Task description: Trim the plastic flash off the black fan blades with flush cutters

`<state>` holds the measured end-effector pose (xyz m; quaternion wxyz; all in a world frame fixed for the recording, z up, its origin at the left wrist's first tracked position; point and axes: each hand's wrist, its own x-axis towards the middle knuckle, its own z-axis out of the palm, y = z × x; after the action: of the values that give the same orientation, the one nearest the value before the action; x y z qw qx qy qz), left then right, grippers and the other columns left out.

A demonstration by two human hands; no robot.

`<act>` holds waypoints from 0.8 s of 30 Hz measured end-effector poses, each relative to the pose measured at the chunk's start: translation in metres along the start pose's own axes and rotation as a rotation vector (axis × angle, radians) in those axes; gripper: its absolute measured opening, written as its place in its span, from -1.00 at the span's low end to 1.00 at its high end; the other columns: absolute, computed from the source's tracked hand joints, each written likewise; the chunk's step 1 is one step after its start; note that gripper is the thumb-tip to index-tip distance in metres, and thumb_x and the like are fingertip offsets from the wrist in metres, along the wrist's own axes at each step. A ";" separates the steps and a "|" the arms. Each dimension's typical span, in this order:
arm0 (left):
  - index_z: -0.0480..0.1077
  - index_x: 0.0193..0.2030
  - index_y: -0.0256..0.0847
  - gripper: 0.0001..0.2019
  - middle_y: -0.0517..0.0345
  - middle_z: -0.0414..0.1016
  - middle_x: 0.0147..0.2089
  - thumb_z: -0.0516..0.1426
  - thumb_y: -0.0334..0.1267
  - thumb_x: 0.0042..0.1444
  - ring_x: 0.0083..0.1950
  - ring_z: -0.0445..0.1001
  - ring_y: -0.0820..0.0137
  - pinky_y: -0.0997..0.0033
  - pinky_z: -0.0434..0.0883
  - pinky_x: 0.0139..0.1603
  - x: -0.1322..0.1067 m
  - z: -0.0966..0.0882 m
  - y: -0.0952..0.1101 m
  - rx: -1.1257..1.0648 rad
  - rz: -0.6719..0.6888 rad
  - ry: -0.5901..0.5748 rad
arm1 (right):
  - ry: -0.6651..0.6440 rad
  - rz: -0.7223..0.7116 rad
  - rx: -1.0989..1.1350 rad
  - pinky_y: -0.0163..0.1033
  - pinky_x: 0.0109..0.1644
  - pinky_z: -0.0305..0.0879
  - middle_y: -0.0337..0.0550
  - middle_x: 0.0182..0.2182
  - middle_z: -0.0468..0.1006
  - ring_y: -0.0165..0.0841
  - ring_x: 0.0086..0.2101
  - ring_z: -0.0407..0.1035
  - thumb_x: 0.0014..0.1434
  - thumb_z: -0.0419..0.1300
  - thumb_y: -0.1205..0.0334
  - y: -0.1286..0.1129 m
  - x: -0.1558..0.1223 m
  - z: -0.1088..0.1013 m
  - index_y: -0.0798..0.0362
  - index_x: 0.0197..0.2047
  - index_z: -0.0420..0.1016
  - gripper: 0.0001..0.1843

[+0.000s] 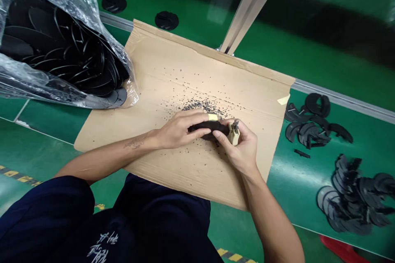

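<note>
My left hand (183,128) grips a black curved plastic part (203,127) between thumb and fingers, with yellow tape round one finger. Against the right end of this part, my right hand (242,146) is closed around a small cream-handled tool (234,134) with a metal end, which looks like nippers. My right thumb presses on the black part too. Both hands are above a cardboard sheet (185,172). Tiny black scraps (203,104) lie scattered on the cardboard, densest just beyond the fingers. The fingers hide part of the tool and of the black part.
A clear plastic bag (117,43) full of black discs (40,28) lies at the left. Two black parts (166,20) rest beyond the cardboard. Piles of black curved pieces (311,129) stand on the green table at the right. A metal post (249,12) rises behind the cardboard.
</note>
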<state>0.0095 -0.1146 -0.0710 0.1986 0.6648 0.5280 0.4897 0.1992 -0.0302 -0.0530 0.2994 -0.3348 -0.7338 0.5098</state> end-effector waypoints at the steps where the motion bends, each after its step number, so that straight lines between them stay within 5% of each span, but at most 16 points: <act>1: 0.54 0.09 -0.19 -0.74 0.05 0.66 -0.09 0.22 -0.18 0.32 -0.12 0.62 0.41 0.39 0.58 -0.09 0.000 0.000 0.001 -0.011 -0.020 0.016 | 0.000 -0.038 -0.002 -0.22 -0.27 0.38 -0.26 -0.38 0.53 -0.37 -0.39 0.38 0.18 0.40 -0.03 0.001 -0.001 0.000 -0.03 -0.27 0.50 -0.72; 5: 0.60 -0.05 -0.19 -0.70 0.10 0.68 -0.20 0.32 -0.04 0.21 -0.24 0.61 0.44 0.43 0.57 -0.21 0.001 0.001 0.003 -0.145 -0.106 0.104 | 0.074 -0.204 0.024 -0.15 -0.18 0.45 -0.21 -0.32 0.60 -0.31 -0.29 0.49 0.22 0.37 0.14 0.006 -0.007 0.006 -0.05 -0.25 0.50 -0.86; 15: 0.59 -0.04 -0.13 -0.84 0.12 0.66 -0.16 0.30 -0.22 0.26 -0.14 0.62 0.45 0.40 0.58 -0.10 0.003 -0.002 0.002 0.018 0.164 0.174 | 0.096 -0.475 -0.275 -0.11 -0.18 0.48 -0.16 -0.24 0.64 -0.29 -0.26 0.53 0.25 0.27 0.38 0.011 -0.005 0.007 -0.08 -0.11 0.49 -0.82; 24: 0.55 0.10 -0.12 -0.71 0.05 0.65 -0.09 0.22 -0.07 0.33 -0.07 0.61 0.39 0.34 0.58 -0.07 0.003 -0.002 0.001 -0.068 0.171 0.101 | 0.085 -0.403 -0.115 -0.09 -0.18 0.52 -0.16 -0.28 0.64 -0.27 -0.28 0.56 0.24 0.29 0.36 0.008 -0.009 0.015 -0.07 -0.17 0.50 -0.86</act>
<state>0.0084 -0.1125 -0.0681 0.1515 0.6749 0.4616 0.5554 0.1944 -0.0433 -0.0656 0.4063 -0.2189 -0.8006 0.3822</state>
